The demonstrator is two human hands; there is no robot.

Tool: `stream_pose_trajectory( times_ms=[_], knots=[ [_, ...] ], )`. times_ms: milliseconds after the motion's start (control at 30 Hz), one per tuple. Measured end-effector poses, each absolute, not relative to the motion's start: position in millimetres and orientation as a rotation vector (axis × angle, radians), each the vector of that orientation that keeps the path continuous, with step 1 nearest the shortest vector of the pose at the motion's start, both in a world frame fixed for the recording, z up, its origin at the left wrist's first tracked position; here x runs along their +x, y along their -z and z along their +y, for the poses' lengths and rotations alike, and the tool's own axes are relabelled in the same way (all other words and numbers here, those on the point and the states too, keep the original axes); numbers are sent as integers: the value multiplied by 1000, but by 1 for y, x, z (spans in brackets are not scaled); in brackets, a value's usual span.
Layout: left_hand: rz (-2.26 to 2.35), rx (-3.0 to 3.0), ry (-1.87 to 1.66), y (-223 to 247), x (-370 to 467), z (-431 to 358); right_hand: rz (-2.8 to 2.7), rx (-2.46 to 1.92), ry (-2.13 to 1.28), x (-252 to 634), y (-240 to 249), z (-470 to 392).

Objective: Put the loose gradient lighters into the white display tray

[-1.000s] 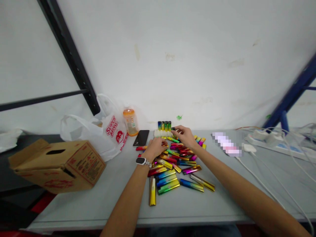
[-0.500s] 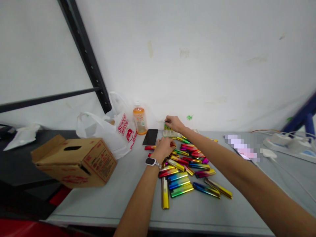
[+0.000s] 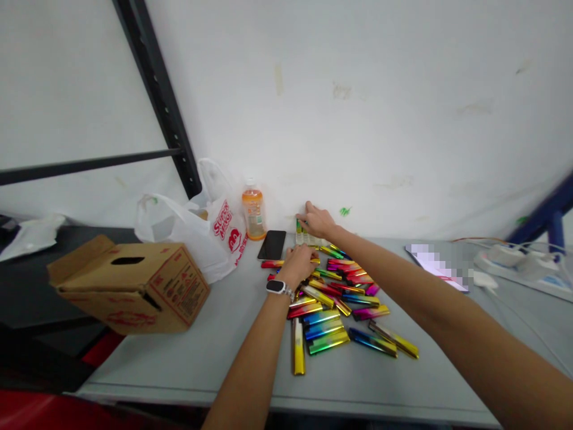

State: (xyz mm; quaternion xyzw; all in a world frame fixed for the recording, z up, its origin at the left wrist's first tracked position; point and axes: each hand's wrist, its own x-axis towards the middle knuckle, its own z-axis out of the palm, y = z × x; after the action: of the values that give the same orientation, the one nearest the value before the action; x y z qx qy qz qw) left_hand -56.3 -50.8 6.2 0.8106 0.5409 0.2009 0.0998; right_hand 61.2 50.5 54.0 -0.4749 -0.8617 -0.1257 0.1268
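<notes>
Many shiny two-tone cigarette lighters [image 3: 326,327] lie in a loose pile on the grey table. My left hand [image 3: 299,264], with a watch on its wrist, reaches into the pile's back left part. Its fingers are curled round a lighter with a yellow end [image 3: 315,261], mostly hidden by the hand. Behind the pile, near the wall, stands a pale gridded tray [image 3: 305,239] with some green and yellow pieces at its back left. Over that corner is my right hand [image 3: 319,221], its fingers apart and touching the pieces; I see nothing held in it.
A black phone [image 3: 272,245] and an orange-labelled bottle [image 3: 253,214] stand left of the tray. Further left are a white plastic bag [image 3: 190,239] and a cardboard box [image 3: 134,286]. At right lie a lit-screen device [image 3: 432,266] and a white power strip [image 3: 523,266] with cables.
My right hand's fingers have gone from a pinch at the tray to spread apart over it. My left hand stays at the pile. The view has shifted slightly.
</notes>
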Motion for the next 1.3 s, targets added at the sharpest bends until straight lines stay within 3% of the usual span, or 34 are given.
stream_pose_trajectory(
  times_ms=[233, 533, 667, 867, 1100, 1300],
  knots=[
    [1591, 2448, -551, -3, -53, -45, -2580, -1530, 372, 71, -52, 31],
    [1054, 2028, -1349, -9, -43, -36, -1967, -1429, -74, 115, -44, -19],
    [837, 1628, -1508, -19, -28, -42, -1788, -1307, -352, 143, -25, -52],
    [822, 1429, -1458, -11, -19, -48, -1499, -996, -954, 155, -12, -70],
    [954, 1825, -1210, -13, -18, -65, -1195, -861, -874, 150, -4, -72],
    [1128, 2109, -1173, -12, -22, -66, -1074, -840, -1157, 142, -5, -80]
  ],
)
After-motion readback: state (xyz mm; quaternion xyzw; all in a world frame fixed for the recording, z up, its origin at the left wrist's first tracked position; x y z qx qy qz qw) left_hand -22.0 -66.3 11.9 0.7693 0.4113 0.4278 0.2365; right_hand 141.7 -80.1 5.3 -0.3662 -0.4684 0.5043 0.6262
